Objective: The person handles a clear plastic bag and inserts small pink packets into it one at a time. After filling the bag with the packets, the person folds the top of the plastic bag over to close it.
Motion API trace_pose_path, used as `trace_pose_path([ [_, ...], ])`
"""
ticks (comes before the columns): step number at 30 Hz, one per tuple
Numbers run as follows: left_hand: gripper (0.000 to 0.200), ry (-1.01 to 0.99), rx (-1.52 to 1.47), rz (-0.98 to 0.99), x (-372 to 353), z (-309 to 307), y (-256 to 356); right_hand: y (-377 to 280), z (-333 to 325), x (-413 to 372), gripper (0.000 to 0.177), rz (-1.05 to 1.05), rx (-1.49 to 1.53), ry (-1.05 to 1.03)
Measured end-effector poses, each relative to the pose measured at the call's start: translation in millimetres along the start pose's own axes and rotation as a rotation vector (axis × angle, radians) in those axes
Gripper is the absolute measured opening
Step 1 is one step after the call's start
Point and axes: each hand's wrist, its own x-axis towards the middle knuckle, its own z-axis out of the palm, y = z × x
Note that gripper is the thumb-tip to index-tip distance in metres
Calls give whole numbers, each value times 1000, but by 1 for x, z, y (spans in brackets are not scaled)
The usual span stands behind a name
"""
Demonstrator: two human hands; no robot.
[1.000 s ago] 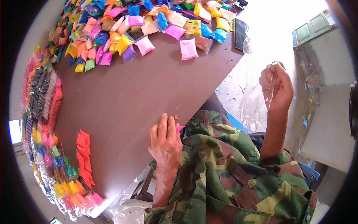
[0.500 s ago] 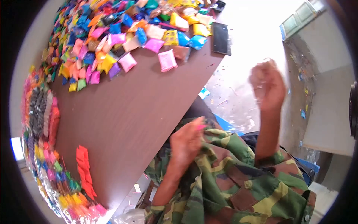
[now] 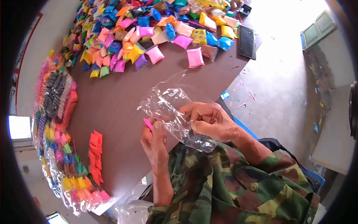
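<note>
A crumpled clear plastic bag (image 3: 169, 102) hangs between my two hands over the table's near edge. My right hand (image 3: 212, 119) is closed on its right side, fingers curled into the film. My left hand (image 3: 153, 138) pinches a small bright pink object (image 3: 148, 124) between thumb and fingers, at the bag's lower left side. Whether the left fingers also grip the film cannot be made out. The lower part of the bag lies against the camouflage jacket (image 3: 238, 183).
Many small colourful packets (image 3: 149, 31) are heaped at the table's far side. A black phone-like slab (image 3: 247, 43) lies at the right edge. Red packets (image 3: 95, 156) lie at lower left, beside rows of bagged packets (image 3: 56, 97). Brown table surface (image 3: 115, 100) shows between them.
The clear bag is now spread between my hands. My right hand has come in from the far right to meet the left, which has moved up and left. The view has shifted.
</note>
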Motion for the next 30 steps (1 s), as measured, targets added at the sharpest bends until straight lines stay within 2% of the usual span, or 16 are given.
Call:
trace_pose_path([
  [3, 21, 70, -61, 4, 0, -10, -6, 17, -1, 8, 11, -26, -71, -115],
  [6, 17, 79, -119, 1, -2, -12, -8, 16, 3, 9, 12, 130, -15, -88],
  [9, 16, 81, -142, 5, -2, -17, -14, 10, 7, 13, 16, 143, -21, -47],
  [12, 20, 109, -89, 5, -6, -10, -8, 6, 16, 19, 14, 122, -195, 19],
  [15, 17, 44, -38, -2, -10, -19, -13, 12, 23, 24, 20, -90, -587, 31],
  [16, 18, 76, -45, 29, -9, -20, -14, 19, 24, 26, 21, -219, -625, 62],
  [21, 23, 281, 44, 158, -1, -20, -8, 22, 30, 23, 17, -119, -475, 87],
  [25, 20, 226, 29, 118, -1, -30, -11, 18, 28, 25, 14, -15, -314, 75],
  [27, 18, 183, -35, 81, -1, -36, -18, 21, 29, 27, 16, 7, -126, 109],
  [30, 15, 234, -117, 120, -1, -34, -16, 16, 26, 27, 17, 59, -17, 149],
])
